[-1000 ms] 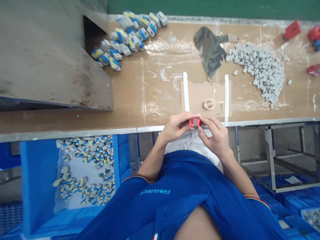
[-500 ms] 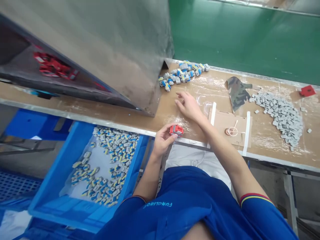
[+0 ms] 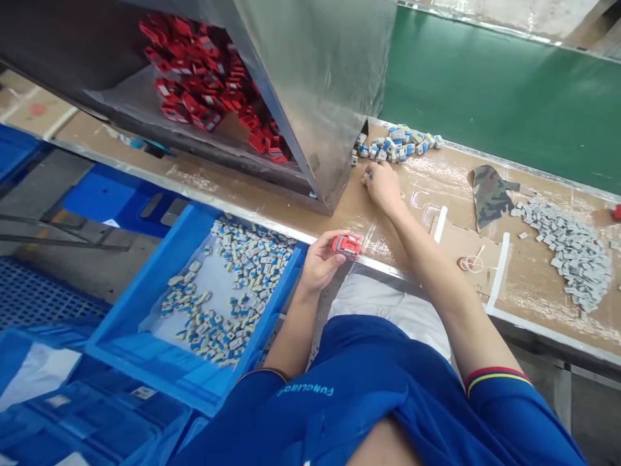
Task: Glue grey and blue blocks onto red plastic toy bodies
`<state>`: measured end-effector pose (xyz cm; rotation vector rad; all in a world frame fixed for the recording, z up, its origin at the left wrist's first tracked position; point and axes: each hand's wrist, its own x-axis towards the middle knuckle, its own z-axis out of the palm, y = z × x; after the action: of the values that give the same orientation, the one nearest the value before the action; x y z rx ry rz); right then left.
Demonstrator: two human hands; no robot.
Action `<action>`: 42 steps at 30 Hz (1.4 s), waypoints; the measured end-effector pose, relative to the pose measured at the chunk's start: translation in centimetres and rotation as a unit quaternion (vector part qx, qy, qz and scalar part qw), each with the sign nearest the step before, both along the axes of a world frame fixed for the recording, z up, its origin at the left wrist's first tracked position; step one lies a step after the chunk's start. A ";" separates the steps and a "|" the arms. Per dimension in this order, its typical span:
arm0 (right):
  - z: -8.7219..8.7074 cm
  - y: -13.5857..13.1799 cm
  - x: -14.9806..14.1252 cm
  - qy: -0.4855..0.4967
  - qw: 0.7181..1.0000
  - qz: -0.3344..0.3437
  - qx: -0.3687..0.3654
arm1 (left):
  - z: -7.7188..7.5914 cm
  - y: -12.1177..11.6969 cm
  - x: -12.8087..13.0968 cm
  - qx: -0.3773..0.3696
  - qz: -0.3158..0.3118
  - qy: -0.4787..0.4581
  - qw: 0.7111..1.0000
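Two hands — left [image 3: 320,264] on red block [image 3: 346,245], right [image 3: 383,186] at pile's [image 3: 395,145] edge

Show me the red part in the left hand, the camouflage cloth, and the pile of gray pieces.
Red part [image 3: 346,246], head view, its top face.
Camouflage cloth [image 3: 488,196], head view, its middle.
Pile of gray pieces [image 3: 570,259], head view, middle of the pile.
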<state>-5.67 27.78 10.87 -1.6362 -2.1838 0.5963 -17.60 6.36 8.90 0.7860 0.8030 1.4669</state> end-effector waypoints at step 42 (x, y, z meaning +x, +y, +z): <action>5.1 -24.3 19.2 0.333 0.933 -0.082 0.104 | 1.6 2.3 11.4 0.103 -0.209 0.031 0.972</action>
<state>13.55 3.47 15.95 -1.2444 -1.5396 0.7139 -6.19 8.67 10.49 1.0904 0.4939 1.1607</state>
